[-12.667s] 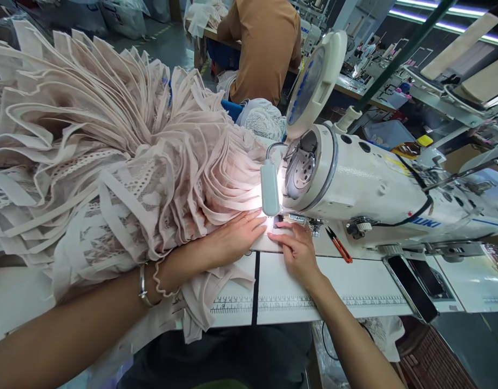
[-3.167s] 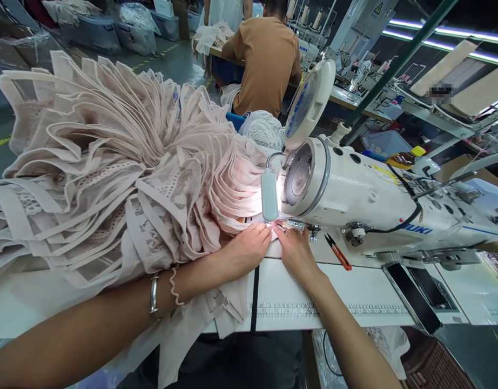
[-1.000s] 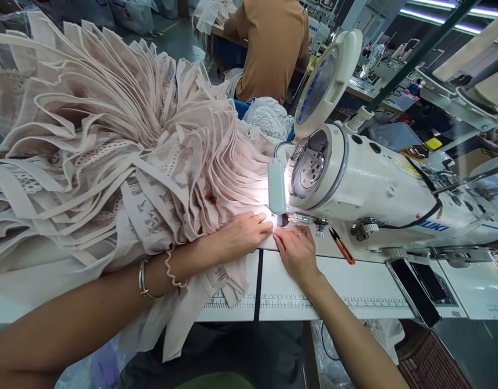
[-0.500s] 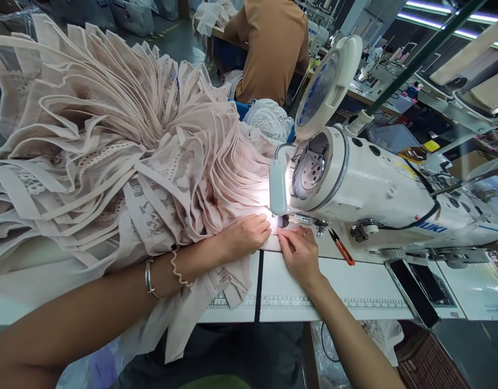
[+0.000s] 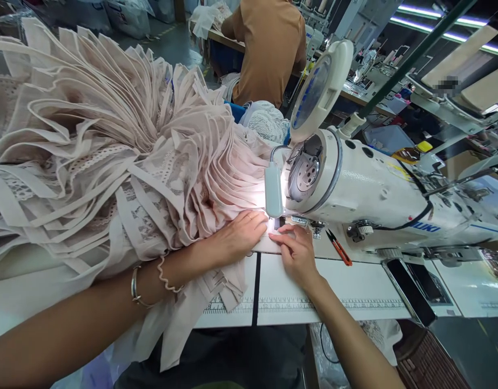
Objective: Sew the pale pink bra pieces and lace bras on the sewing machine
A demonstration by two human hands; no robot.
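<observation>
Pale pink fabric pieces (image 5: 216, 173) lie in a large layered heap at the left and run up to the sewing machine (image 5: 354, 178). My left hand (image 5: 243, 235) rests on the fabric just left of the needle area, its fingers together and curled at the tips; what lies under them is hidden. On the other side of the needle, my right hand (image 5: 295, 248) has its thumb and forefinger close together at the fabric's edge. A small lit lamp (image 5: 273, 189) hangs above both hands and glares over the stitching spot.
Red-handled snips (image 5: 338, 248) and a phone (image 5: 409, 292) lie right of my right hand. A ruler strip (image 5: 334, 306) runs along the table's front. A round magnifier (image 5: 322, 89) stands over the machine head. Beyond sits a person in a brown shirt (image 5: 269, 48).
My left hand has flattened out a little on the fabric. My right hand's fingers have shifted slightly left and spread somewhat. The whole view has moved a little.
</observation>
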